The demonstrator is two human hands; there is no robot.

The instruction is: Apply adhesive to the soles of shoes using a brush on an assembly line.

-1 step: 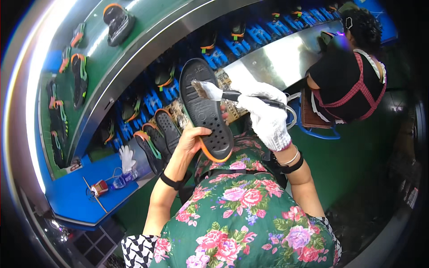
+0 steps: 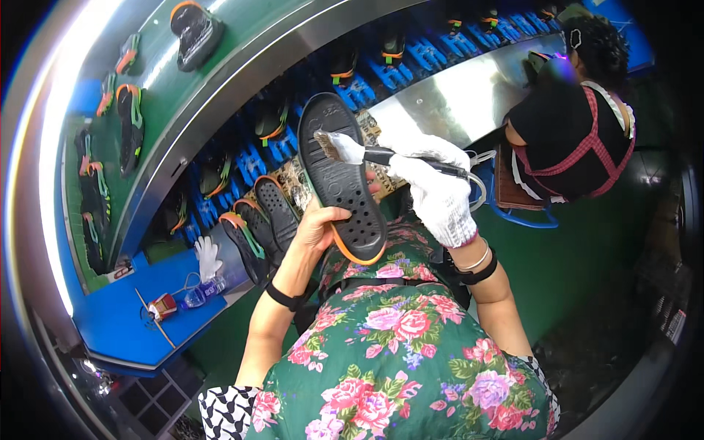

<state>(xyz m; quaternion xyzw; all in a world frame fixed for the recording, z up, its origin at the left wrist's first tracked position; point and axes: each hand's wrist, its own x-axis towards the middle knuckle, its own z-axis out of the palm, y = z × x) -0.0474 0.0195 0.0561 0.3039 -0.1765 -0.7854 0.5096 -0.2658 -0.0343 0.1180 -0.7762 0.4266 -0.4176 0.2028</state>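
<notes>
A black shoe sole (image 2: pixel 336 172) with an orange edge at its near end is held tilted in front of me. My left hand (image 2: pixel 320 226), bare, grips its left edge, the thumb lying over the holes in the heel part; some fingertips show at the right edge. In a white knit glove, my right hand (image 2: pixel 440 187) is closed around the dark handle of a brush (image 2: pixel 348 149). The brush's bristles lie over the ridged middle of the sole, seemingly touching it.
More soles (image 2: pixel 276 209) stand to the left beside my arm. Blue racks (image 2: pixel 356 92) carrying shoes run along the line ahead, under a metal-edged shelf (image 2: pixel 194 92). A blue table (image 2: pixel 121 323) at left bears a white glove (image 2: pixel 208 257) and a bottle (image 2: pixel 202 292). A co-worker (image 2: pixel 572 132) sits at right.
My left hand and the sole have shifted slightly to the right. The brush and my right hand stay in nearly the same place.
</notes>
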